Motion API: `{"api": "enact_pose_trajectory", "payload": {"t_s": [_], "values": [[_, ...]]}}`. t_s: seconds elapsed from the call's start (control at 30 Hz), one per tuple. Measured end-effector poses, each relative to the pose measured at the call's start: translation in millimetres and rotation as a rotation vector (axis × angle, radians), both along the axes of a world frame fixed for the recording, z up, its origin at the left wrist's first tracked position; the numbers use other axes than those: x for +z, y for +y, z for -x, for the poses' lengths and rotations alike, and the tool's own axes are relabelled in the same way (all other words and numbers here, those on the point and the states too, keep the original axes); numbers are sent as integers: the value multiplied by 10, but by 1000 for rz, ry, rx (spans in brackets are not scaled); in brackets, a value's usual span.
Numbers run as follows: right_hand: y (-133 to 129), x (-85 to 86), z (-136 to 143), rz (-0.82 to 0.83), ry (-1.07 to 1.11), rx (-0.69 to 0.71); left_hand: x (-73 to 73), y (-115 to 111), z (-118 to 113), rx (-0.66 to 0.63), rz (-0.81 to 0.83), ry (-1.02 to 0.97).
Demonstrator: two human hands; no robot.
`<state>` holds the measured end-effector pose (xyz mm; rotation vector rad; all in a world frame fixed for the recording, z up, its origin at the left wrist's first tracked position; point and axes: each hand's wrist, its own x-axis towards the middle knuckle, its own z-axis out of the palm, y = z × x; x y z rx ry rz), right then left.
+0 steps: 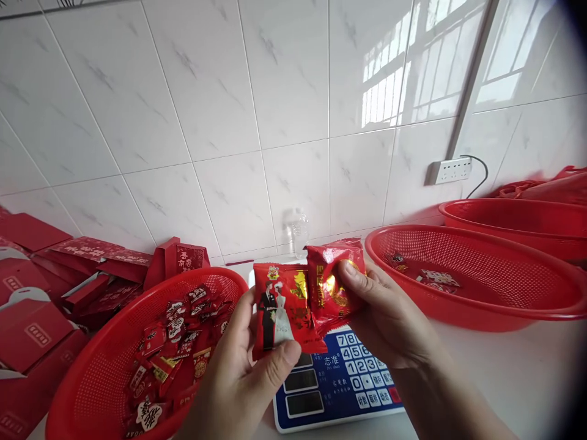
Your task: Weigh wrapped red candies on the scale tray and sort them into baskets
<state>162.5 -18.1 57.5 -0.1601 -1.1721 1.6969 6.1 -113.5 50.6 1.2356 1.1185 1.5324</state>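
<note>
Over a weighing scale point(316, 360) with a blue keypad, my left hand point(247, 348) grips a flat red candy packet point(287, 305) printed with a bride and groom. Its thumb lies across the packet's lower edge. My right hand point(380, 299) pinches a puffier red and gold candy packet point(332, 284), thumb on the front. The two packets touch, the puffier one overlapping the right edge of the other. Beside my left forearm, a red plastic basket point(82, 366) holds many small wrapped candies point(183, 336). Most of the scale's pan is hidden behind my hands and the packets.
Red gift boxes point(36, 330) are heaped at the left. A red basket point(495, 311) with a few wrapped pieces stands at the right, another red basket point(527, 226) behind it. Near the tiled wall is a clear plastic bottle point(299, 232). A power strip point(452, 171) is on the wall.
</note>
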Motion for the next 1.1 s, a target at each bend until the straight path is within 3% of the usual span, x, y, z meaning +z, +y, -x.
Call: {"api": "enact_pose_trajectory", "payload": {"t_s": [0.3, 0.6, 0.8, 0.9, 1.1], "values": [[-50, 33, 2, -63, -19, -31, -64, 42, 34, 144, -6, 56], [-19, 5, 16, -74, -62, -116, -125, 151, 151, 68, -24, 194], [247, -54, -144, -104, -207, -514, -156, 256, 202, 233, -176, 221], [435, -85, -223, -124, -364, -697, -154, 279, 237, 252, -222, 244], [726, -230, -209, -158, -634, -799, -142, 287, 240, 234, -212, 260]]}}
